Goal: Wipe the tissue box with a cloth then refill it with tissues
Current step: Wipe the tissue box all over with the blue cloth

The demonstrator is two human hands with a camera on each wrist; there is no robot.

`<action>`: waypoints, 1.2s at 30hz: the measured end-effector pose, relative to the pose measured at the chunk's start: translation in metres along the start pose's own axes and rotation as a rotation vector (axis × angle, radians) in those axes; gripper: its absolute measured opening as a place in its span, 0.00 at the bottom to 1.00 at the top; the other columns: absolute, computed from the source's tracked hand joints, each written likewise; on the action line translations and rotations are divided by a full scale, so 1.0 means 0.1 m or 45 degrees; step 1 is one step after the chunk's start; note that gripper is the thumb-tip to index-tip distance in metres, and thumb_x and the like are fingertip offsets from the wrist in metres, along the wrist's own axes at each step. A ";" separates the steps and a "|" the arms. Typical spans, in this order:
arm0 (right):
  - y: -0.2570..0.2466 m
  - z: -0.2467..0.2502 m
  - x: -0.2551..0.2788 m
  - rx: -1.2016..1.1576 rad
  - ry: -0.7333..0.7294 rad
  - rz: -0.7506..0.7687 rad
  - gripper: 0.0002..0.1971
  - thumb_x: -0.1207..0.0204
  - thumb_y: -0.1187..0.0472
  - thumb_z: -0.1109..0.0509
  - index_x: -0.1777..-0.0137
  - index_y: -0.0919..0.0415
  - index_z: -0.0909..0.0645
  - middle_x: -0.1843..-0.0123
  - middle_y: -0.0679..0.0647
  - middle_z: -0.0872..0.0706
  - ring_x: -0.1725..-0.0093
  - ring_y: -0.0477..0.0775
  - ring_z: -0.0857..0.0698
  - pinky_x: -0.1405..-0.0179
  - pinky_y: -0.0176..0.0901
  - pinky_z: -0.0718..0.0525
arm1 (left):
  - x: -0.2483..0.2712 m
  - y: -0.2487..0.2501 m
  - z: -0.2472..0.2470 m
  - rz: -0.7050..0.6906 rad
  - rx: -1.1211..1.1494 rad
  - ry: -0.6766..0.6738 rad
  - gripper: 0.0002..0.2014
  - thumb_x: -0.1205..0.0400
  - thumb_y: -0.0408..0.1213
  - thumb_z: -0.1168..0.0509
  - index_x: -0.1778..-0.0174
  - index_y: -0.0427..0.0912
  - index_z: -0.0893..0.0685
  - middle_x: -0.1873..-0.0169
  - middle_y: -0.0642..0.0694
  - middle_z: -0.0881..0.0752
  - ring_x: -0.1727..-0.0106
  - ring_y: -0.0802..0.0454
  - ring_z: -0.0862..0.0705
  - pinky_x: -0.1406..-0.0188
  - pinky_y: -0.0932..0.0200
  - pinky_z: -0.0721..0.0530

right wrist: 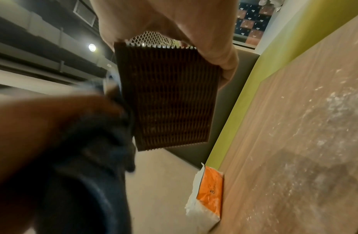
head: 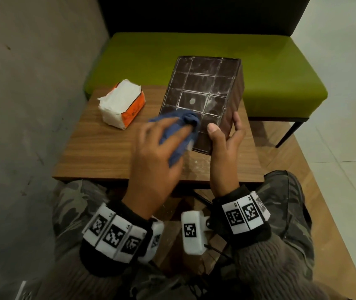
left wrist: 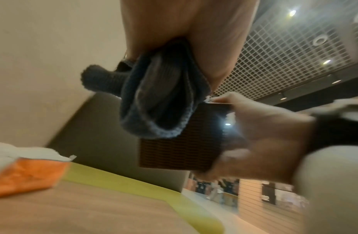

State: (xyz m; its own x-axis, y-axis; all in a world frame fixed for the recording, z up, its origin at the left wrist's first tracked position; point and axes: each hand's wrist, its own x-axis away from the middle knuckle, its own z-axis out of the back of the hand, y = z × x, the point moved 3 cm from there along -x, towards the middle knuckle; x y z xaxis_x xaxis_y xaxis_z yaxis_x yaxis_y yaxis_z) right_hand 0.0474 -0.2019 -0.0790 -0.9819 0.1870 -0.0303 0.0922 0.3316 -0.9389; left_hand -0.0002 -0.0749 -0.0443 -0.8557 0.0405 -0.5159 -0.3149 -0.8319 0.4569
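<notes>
A dark brown tissue box (head: 203, 92) is held tilted above the wooden table, its dusty gridded underside with a small round hole facing up. My right hand (head: 224, 135) grips its near right corner, thumb on the underside and fingers on the ribbed side (right wrist: 170, 101). My left hand (head: 159, 148) holds a bunched blue cloth (head: 183, 128) and presses it on the near left part of that face. The cloth (left wrist: 154, 101) hangs from my palm against the box (left wrist: 180, 152). A torn orange and white pack of tissues (head: 121, 103) lies on the table to the left.
The small wooden table (head: 99, 154) carries white dust near its front right (right wrist: 314, 126). A green bench (head: 194, 50) stands behind it, with a grey wall at the left. My knees are under the near edge.
</notes>
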 end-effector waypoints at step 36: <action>0.07 0.01 0.03 0.110 -0.101 -0.037 0.41 0.40 0.44 0.29 0.27 0.53 0.38 0.27 0.60 0.26 0.31 0.52 0.21 0.32 0.50 0.19 | -0.03 0.07 0.01 -0.008 0.038 0.031 0.21 0.25 0.38 0.41 0.36 0.42 0.18 0.40 0.44 0.19 0.38 0.45 0.26 0.39 0.46 0.23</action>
State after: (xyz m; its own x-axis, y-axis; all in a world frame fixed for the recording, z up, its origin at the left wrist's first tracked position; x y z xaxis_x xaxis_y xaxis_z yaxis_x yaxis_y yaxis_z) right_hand 0.0448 -0.2001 -0.0861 -0.9943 0.1035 -0.0269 0.0526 0.2542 -0.9657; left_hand -0.0004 -0.0805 -0.0393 -0.8435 0.0315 -0.5362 -0.3324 -0.8148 0.4750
